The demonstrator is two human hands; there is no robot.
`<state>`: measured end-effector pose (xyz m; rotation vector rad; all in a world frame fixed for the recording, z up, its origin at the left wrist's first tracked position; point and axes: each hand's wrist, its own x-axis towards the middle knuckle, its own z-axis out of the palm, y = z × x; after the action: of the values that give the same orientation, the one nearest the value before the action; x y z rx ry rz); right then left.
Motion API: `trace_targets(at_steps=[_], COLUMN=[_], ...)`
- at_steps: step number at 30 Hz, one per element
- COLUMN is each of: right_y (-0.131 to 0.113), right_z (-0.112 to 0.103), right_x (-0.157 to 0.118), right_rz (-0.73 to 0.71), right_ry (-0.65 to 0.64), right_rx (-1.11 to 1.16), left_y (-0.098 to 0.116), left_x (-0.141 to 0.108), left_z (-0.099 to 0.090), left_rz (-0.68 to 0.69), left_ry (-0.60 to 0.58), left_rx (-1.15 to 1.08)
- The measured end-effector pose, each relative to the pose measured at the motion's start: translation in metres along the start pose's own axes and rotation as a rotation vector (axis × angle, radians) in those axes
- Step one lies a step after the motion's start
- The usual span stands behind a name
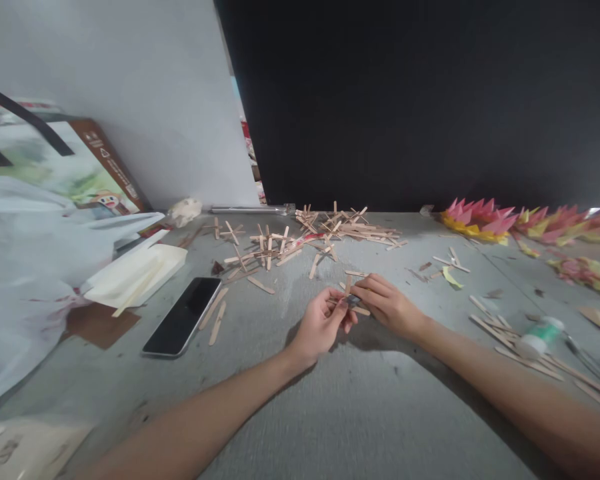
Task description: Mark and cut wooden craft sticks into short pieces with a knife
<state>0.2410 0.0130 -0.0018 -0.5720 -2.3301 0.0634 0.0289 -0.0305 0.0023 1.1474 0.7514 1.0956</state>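
Note:
My left hand [321, 320] is closed, its thumb and fingers pinching wooden craft sticks [349, 285] that seem to cross one another. Between the two hands shows a small dark piece [353, 301], too small to name. My right hand [389, 305] meets the left one there, its fingers bent and pressed together at the sticks; what exactly they grip is hidden. Just beyond the hands lies a loose craft stick [356, 273]. Farther back, a heap of craft sticks [370, 231] lies beside several crossed-stick pieces [267, 248], some of them standing up.
On the left are a black phone [184, 317], a white paper tray [153, 272] and a plastic bag [20, 280]. At right sit a green-and-white bottle [541, 337], loose sticks [490, 327] and pink-and-yellow folded paper pieces [480, 221]. A black panel [430, 100] stands behind.

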Motion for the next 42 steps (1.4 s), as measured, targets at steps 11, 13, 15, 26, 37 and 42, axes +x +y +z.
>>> trace_targets(at_steps=[11,13,15,26,37,42], right_y=[-0.0005,0.0002,0.0011,-0.0005,0.001,0.001], right_z=[0.0008,0.0015,0.0024,0.0012,0.0028,0.0031], right_x=[0.0011,-0.0001,-0.001,0.0017,-0.0005,-0.0005], right_rz=[0.026,0.032,0.03,0.006,0.018,0.031], right_ry=[-0.008,-0.002,0.003,0.016,0.009,-0.003], right_rx=[0.047,0.065,0.073,0.038,0.049,0.064], left_y=[-0.0023,-0.0015,-0.0009,-0.0027,-0.003,-0.0012], left_x=[0.0009,0.0004,0.0,-0.0005,0.0003,0.0008], left_z=[-0.0015,-0.0016,-0.0017,-0.0025,-0.0019,-0.0014], left_rz=[-0.013,-0.015,-0.009,0.002,-0.032,-0.044], left_ry=[0.015,0.028,0.025,0.005,0.018,0.013], left_rx=[-0.01,0.008,0.02,0.023,-0.005,-0.008])
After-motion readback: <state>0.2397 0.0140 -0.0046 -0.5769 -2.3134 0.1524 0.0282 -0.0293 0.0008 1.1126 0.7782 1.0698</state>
